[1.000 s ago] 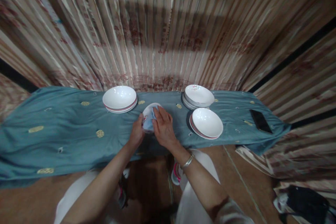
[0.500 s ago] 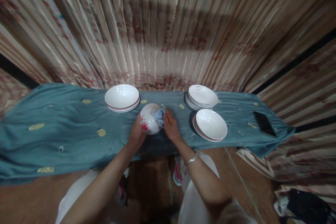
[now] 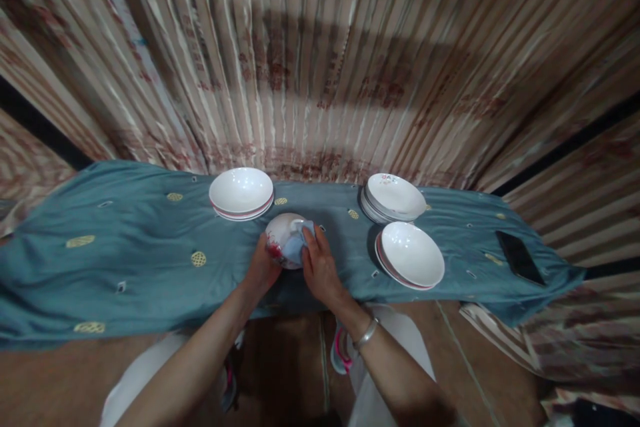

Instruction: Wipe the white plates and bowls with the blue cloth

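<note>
My left hand grips the left side of a white bowl with red flowers on its outside. The bowl is tilted, its underside or outer wall turned up toward me. A light blue cloth is pressed to the bowl's right side by my right hand, its fingers closed on the cloth. A silver bangle circles my right wrist. Both hands are over the front part of the table, between the bowl stacks.
A stack of white bowls stands behind to the left. On the right are a stack of flowered dishes and, nearer, another bowl stack. A black phone lies at the right end of the teal tablecloth. Curtains hang behind.
My right hand has moved the cloth in toward the middle of the bowl. The bowl's tilt has shifted slightly in my left hand. The whole view has shifted a little.
</note>
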The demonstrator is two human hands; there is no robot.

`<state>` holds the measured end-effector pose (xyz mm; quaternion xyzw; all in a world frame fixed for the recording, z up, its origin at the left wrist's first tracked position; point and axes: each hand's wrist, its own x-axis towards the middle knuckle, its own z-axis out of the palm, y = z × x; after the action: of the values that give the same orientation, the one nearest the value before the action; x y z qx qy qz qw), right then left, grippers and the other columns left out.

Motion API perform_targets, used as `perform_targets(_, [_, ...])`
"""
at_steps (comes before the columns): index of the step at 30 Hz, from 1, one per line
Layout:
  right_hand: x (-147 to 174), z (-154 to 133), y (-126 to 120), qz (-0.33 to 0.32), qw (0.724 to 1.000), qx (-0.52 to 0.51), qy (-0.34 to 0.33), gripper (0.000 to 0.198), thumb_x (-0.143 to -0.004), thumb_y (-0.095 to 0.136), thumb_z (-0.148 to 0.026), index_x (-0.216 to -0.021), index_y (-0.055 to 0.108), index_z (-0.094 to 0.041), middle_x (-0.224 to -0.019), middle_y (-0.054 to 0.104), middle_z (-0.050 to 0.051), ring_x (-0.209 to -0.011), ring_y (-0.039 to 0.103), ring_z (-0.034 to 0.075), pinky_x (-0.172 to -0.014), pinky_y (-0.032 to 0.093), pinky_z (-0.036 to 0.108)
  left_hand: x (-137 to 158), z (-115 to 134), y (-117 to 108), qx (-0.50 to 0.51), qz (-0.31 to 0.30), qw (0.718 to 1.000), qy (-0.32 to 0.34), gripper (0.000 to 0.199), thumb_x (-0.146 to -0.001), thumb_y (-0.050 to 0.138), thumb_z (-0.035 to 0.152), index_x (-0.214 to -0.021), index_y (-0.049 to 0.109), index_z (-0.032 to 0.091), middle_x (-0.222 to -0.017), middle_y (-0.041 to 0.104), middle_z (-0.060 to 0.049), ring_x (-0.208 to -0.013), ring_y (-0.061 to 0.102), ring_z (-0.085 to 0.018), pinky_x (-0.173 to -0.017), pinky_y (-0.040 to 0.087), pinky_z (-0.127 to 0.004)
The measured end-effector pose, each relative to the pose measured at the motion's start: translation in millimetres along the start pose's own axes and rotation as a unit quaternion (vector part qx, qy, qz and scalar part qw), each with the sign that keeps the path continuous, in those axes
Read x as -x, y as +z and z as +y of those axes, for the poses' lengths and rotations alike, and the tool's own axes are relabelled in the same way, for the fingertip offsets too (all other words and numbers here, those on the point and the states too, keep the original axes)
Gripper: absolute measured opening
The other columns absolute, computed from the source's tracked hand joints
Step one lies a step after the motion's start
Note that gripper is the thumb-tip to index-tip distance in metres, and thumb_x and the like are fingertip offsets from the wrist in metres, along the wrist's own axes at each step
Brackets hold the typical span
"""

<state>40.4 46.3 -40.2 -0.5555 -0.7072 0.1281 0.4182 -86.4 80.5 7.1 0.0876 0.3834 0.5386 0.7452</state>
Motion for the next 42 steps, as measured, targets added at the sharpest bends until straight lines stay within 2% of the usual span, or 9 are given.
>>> perform_targets(6, [-12.9, 4.2, -1.3, 0.006, 1.000, 0.023, -0.001, 0.048, -0.098, 0.033, -0.027, -0.139, 0.052, -0.009, -0.148, 0.045, 0.020, -0.140, 0.039, 0.029, -0.116, 0.034, 0.052, -1.5, -1.9, -1.2, -0.002, -0.006, 1.000, -0.008, 0.053, -0.102, 0.022, 0.035, -0.130, 0.059, 0.009, -0.100, 0.075, -0.012, -0.099, 0.070, -0.023, -0.094, 0.054, -0.037])
perform_targets(14, [-26.6, 5.3, 2.9, -0.018, 0.999, -0.035, -0.037, 0.041, -0.090, 0.045, -0.017, -0.124, 0.067, -0.021, -0.146, 0.049, 0.010, -0.139, 0.041, 0.026, -0.116, 0.034, 0.050, -4.8, -3.9, -6.3, 0.028, 0.018, 0.999, -0.017, 0.048, -0.101, 0.026, 0.030, -0.133, 0.056, 0.009, -0.098, 0.076, -0.011, -0.095, 0.071, -0.021, -0.090, 0.055, -0.034])
perform_targets(18, [-25.6, 9.0, -6.4, -0.019, 0.995, -0.077, -0.061, 0.039, -0.084, 0.045, -0.011, -0.109, 0.073, -0.024, -0.140, 0.056, 0.007, -0.138, 0.042, 0.024, -0.115, 0.036, 0.047, -5.8, -3.4, -7.9, 0.027, 0.029, 0.999, -0.022, 0.049, -0.102, 0.025, 0.030, -0.134, 0.054, 0.007, -0.099, 0.076, -0.012, -0.098, 0.071, -0.022, -0.092, 0.054, -0.034])
perform_targets(22, [-22.6, 15.0, -18.4, 0.006, 0.996, -0.072, -0.059, 0.037, -0.082, 0.045, -0.010, -0.097, 0.076, -0.024, -0.130, 0.063, 0.007, -0.134, 0.046, 0.024, -0.113, 0.039, 0.047, -6.4, -4.0, -8.3, 0.025, 0.008, 1.000, -0.013, 0.050, -0.101, 0.027, 0.033, -0.138, 0.052, 0.010, -0.107, 0.075, -0.012, -0.102, 0.070, -0.022, -0.096, 0.052, -0.036])
perform_targets(28, [-23.8, 21.0, -19.3, 0.031, 0.998, -0.027, -0.044, 0.039, -0.085, 0.044, -0.012, -0.109, 0.073, -0.022, -0.137, 0.057, 0.009, -0.136, 0.044, 0.024, -0.115, 0.037, 0.049, -6.5, -4.6, -5.8, 0.033, -0.007, 0.999, -0.007, 0.047, -0.099, 0.033, 0.032, -0.138, 0.052, 0.013, -0.110, 0.074, -0.011, -0.106, 0.068, -0.025, -0.101, 0.049, -0.041])
perform_targets(32, [-30.0, 20.4, -10.7, 0.009, 1.000, -0.018, -0.024, 0.041, -0.087, 0.042, -0.013, -0.115, 0.071, -0.021, -0.140, 0.055, 0.009, -0.138, 0.042, 0.026, -0.116, 0.035, 0.051, -6.8, -4.6, -5.2, 0.020, 0.031, 0.999, -0.011, 0.045, -0.099, 0.030, 0.032, -0.128, 0.059, 0.013, -0.100, 0.076, -0.011, -0.109, 0.067, -0.028, -0.103, 0.048, -0.043])
perform_targets(34, [-32.8, 19.1, -6.5, -0.007, 1.000, -0.022, -0.011, 0.042, -0.088, 0.043, -0.015, -0.118, 0.070, -0.022, -0.143, 0.053, 0.008, -0.138, 0.041, 0.026, -0.116, 0.035, 0.051, -7.7, -4.9, -6.6, 0.016, 0.025, 0.999, -0.013, 0.045, -0.099, 0.030, 0.033, -0.125, 0.061, 0.015, -0.100, 0.076, -0.011, -0.109, 0.067, -0.029, -0.102, 0.048, -0.044])
perform_targets(38, [-35.3, 14.8, -2.9, -0.043, 0.998, -0.041, -0.008, 0.041, -0.088, 0.048, -0.016, -0.121, 0.069, -0.026, -0.147, 0.049, 0.005, -0.141, 0.039, 0.026, -0.117, 0.033, 0.051, -9.5, -5.7, -10.5, 0.016, 0.003, 1.000, -0.008, 0.045, -0.099, 0.031, 0.033, -0.128, 0.060, 0.014, -0.108, 0.074, -0.013, -0.105, 0.068, -0.026, -0.097, 0.052, -0.041])
perform_targets(42, [-32.9, 10.2, -8.1, -0.066, 0.996, -0.057, -0.036, 0.038, -0.084, 0.053, -0.014, -0.115, 0.072, -0.025, -0.148, 0.050, 0.006, -0.142, 0.037, 0.027, -0.117, 0.031, 0.052, -9.7, -5.3, -10.8, 0.021, 0.020, 0.999, -0.015, 0.048, -0.100, 0.027, 0.032, -0.131, 0.056, 0.009, -0.104, 0.075, -0.014, -0.104, 0.069, -0.024, -0.098, 0.051, -0.039])
